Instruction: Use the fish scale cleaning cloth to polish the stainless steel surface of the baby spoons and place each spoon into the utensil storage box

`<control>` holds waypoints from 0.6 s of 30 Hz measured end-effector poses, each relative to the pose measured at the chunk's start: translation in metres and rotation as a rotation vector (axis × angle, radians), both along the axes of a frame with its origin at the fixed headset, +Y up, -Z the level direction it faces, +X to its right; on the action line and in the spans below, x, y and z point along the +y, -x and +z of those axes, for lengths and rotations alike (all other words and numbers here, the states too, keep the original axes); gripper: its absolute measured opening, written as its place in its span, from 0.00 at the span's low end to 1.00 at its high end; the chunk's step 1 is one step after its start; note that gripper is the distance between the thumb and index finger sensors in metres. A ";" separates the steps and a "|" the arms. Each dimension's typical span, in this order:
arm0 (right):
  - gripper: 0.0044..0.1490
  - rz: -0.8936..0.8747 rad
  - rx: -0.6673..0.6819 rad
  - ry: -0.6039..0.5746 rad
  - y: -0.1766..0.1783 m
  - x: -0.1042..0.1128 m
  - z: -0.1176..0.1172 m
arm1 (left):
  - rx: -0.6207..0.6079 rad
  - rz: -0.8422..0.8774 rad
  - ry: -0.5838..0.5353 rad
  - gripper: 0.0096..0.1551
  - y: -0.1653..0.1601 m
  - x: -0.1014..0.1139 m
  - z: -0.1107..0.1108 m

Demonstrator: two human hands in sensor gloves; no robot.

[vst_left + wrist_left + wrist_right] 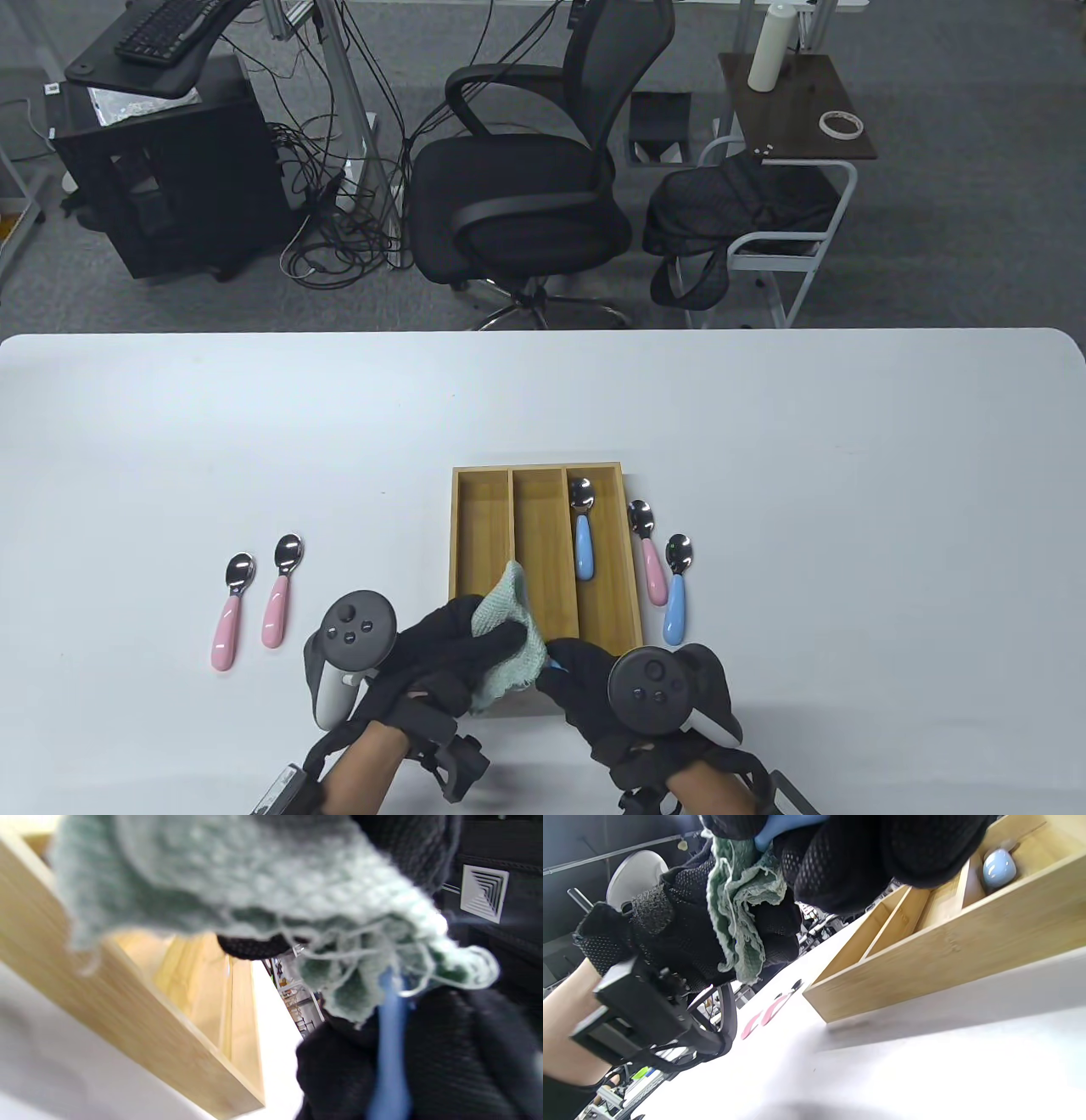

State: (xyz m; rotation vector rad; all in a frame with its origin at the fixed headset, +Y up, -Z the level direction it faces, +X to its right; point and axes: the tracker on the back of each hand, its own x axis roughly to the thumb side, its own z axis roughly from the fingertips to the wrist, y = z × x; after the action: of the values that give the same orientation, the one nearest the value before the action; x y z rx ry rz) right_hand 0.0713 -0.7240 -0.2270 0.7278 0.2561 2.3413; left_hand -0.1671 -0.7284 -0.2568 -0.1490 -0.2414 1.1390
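Note:
My left hand (pixel 462 645) grips the pale green cloth (pixel 509 645) bunched over the near edge of the bamboo storage box (pixel 543 586). The cloth is wrapped round the bowl of a blue-handled spoon (pixel 390 1052), so the bowl is hidden. My right hand (pixel 594 679) holds that spoon by its blue handle (pixel 785 823). One blue spoon (pixel 583 531) lies in the box's right compartment. A pink spoon (pixel 649 552) and a blue spoon (pixel 677 590) lie just right of the box. Two pink spoons (pixel 231 611) (pixel 280 592) lie to the left.
The box's left and middle compartments hold nothing I can see. Beyond the table's far edge stand an office chair (pixel 522 178), a black cabinet (pixel 161 170) and a small side table (pixel 793 110) with a bag.

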 end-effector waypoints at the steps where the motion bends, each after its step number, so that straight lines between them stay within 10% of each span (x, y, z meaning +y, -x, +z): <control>1: 0.30 -0.006 0.011 0.026 0.000 -0.001 -0.001 | 0.003 -0.024 -0.021 0.32 -0.001 0.001 0.000; 18: 0.30 0.093 0.018 0.101 -0.005 0.004 -0.006 | 0.061 -0.146 -0.109 0.28 0.000 0.005 -0.001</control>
State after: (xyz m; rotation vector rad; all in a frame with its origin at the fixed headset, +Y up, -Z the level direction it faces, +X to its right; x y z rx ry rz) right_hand 0.0768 -0.7196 -0.2333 0.7011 0.4208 2.3907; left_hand -0.1671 -0.7235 -0.2574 -0.0346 -0.2338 0.9815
